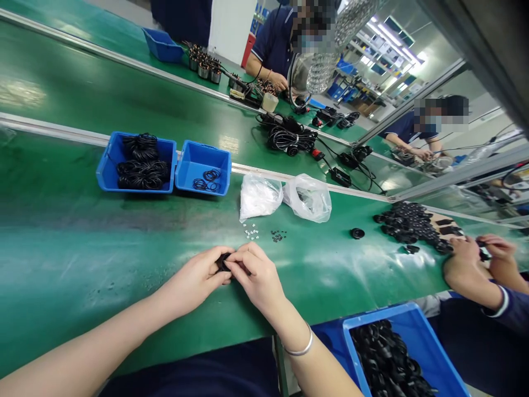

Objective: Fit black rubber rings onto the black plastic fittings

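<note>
Over the green table (165, 248), a small black round part (223, 261) is held in my left hand (201, 275), its fingers wrapped about the part's side. My right hand (255, 271) is closed, thumb and fingertips pinched at the part's right edge; whether a smaller piece sits between those fingertips is hidden. Just beyond my hands lie several tiny white pieces (251, 232) and, to their right, several tiny black pieces (278, 236). Behind these stand a plastic bag of white pieces (260, 196) and a second clear bag (309, 198) with its mouth open.
One blue bin (103, 171) holds bundled black rings; the blue bin beside it (202, 154) has a few. Black parts (407, 223) are heaped at the right, near a co-worker's hands (467, 259). A blue crate (430, 336) of black parts stands at lower right. Cables (289, 135) lie beyond the rail.
</note>
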`<action>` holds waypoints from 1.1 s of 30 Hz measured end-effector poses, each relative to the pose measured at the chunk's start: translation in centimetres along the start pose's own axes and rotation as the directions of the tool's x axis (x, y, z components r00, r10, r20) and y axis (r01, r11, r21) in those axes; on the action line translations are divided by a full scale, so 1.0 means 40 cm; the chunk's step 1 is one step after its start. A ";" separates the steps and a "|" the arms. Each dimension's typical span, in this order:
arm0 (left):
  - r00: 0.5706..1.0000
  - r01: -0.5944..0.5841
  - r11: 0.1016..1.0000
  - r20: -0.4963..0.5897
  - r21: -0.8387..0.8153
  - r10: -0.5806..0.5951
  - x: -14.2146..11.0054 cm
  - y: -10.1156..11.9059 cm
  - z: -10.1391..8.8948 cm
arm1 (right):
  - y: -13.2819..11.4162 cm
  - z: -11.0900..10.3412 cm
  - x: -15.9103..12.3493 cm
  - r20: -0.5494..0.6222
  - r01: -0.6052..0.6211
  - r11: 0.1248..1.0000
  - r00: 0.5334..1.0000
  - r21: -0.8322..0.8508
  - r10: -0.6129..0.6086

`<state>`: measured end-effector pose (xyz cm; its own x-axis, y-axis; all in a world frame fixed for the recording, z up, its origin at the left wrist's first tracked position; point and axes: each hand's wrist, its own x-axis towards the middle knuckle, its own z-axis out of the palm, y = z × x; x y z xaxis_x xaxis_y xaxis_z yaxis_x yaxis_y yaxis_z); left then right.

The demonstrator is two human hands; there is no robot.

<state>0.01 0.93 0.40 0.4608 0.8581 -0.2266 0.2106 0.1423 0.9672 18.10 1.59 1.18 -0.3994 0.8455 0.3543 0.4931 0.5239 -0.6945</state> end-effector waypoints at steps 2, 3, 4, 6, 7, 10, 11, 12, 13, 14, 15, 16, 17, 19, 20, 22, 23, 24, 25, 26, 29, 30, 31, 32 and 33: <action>1.000 -0.012 1.000 -0.012 0.005 0.012 0.000 0.000 0.000 | 0.005 -0.001 0.002 0.015 0.015 1.000 1.000 -0.011 -0.014; 1.000 -0.015 1.000 -0.014 0.008 0.015 0.001 0.001 0.001 | 0.005 -0.003 0.001 0.022 0.025 0.999 0.999 -0.020 -0.025; 1.000 -0.015 1.000 -0.015 0.015 0.015 0.000 0.002 0.001 | 0.005 -0.005 -0.001 0.031 0.038 0.999 0.999 -0.032 -0.037; 1.000 -0.008 1.000 -0.013 0.030 0.009 0.000 0.004 0.001 | 0.003 -0.011 -0.007 0.053 0.069 0.996 0.996 -0.058 -0.066; 1.000 -0.001 0.999 -0.012 0.038 0.002 -0.001 0.006 0.001 | 0.002 -0.014 -0.012 0.068 0.085 0.994 0.994 -0.072 -0.080; 1.000 0.022 0.998 -0.015 0.053 -0.021 -0.002 0.007 0.000 | -0.005 -0.020 -0.032 0.125 0.123 0.984 0.986 -0.133 -0.106; 0.999 0.027 0.998 -0.018 0.055 -0.026 -0.002 0.006 0.000 | -0.007 -0.021 -0.040 0.142 0.135 0.978 0.984 -0.162 -0.112; 0.999 0.031 0.998 -0.019 0.051 -0.030 -0.001 0.006 0.000 | -0.009 -0.021 -0.048 0.155 0.149 0.969 0.981 -0.195 -0.119; 0.999 0.033 0.999 -0.020 0.044 -0.032 0.000 0.005 0.000 | -0.010 -0.020 -0.055 0.167 0.165 0.959 0.978 -0.229 -0.129; 0.999 0.032 0.999 -0.020 0.037 -0.031 0.001 0.005 0.000 | -0.011 -0.018 -0.062 0.176 0.183 0.948 0.974 -0.262 -0.140; 0.999 0.030 0.999 -0.021 0.037 -0.029 0.003 0.005 0.000 | -0.012 -0.015 -0.069 0.184 0.199 0.935 0.971 -0.292 -0.149; 0.999 0.029 0.999 -0.023 0.044 -0.028 0.004 0.006 0.000 | -0.013 -0.012 -0.074 0.191 0.214 0.923 0.969 -0.320 -0.158; 0.999 0.028 0.998 -0.027 0.054 -0.027 0.004 0.007 -0.001 | -0.014 -0.009 -0.078 0.196 0.225 0.910 0.967 -0.347 -0.164; 0.999 0.031 0.995 -0.036 0.090 -0.027 0.005 0.009 -0.002 | -0.017 -0.004 -0.081 0.203 0.244 0.884 0.964 -0.399 -0.175; 0.999 0.032 0.993 -0.040 0.111 -0.027 0.005 0.010 -0.002 | -0.019 -0.002 -0.080 0.207 0.251 0.871 0.962 -0.422 -0.177; 0.999 0.024 0.989 -0.047 0.148 -0.017 0.005 0.011 -0.003 | -0.024 -0.002 -0.075 0.224 0.253 0.852 0.961 -0.458 -0.165; 0.999 0.017 0.986 -0.050 0.163 -0.009 0.005 0.010 -0.004 | -0.027 -0.003 -0.072 0.236 0.248 0.849 0.960 -0.466 -0.151; 0.999 0.012 0.985 -0.053 0.173 -0.003 0.005 0.009 -0.004 | -0.028 -0.003 -0.070 0.244 0.240 0.853 0.960 -0.463 -0.138; 0.998 0.010 0.985 -0.056 0.173 -0.001 0.004 0.008 -0.004 | -0.028 -0.003 -0.070 0.244 0.228 0.865 0.961 -0.447 -0.127; 0.998 0.009 0.986 -0.056 0.164 0.000 0.004 0.007 -0.003 | -0.026 -0.001 -0.071 0.231 0.213 0.883 0.965 -0.419 -0.123; 0.999 -0.003 0.995 -0.037 0.100 0.007 0.002 0.005 -0.001 | -0.014 0.007 -0.088 0.142 0.166 0.935 0.982 -0.314 -0.126; 0.999 -0.010 0.997 -0.031 0.081 0.013 0.001 0.006 -0.001 | -0.009 0.011 -0.095 0.117 0.154 0.943 0.985 -0.296 -0.124; 0.999 -0.018 0.997 -0.029 0.072 0.020 0.001 0.007 0.000 | -0.005 0.015 -0.102 0.103 0.147 0.945 0.987 -0.292 -0.122; 0.999 -0.024 0.997 -0.033 0.074 0.026 0.001 0.008 0.000 | -0.003 0.018 -0.106 0.101 0.145 0.943 0.988 -0.298 -0.120; 0.999 -0.027 0.996 -0.041 0.083 0.031 0.002 0.010 0.000 | -0.002 0.019 -0.108 0.109 0.150 0.938 0.987 -0.312 -0.121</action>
<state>0.11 1.04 0.76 0.4311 0.8817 -0.1919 0.2689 0.0775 0.9601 19.20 -2.17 -0.78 -0.5385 0.7594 0.3653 0.6437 0.6504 -0.4032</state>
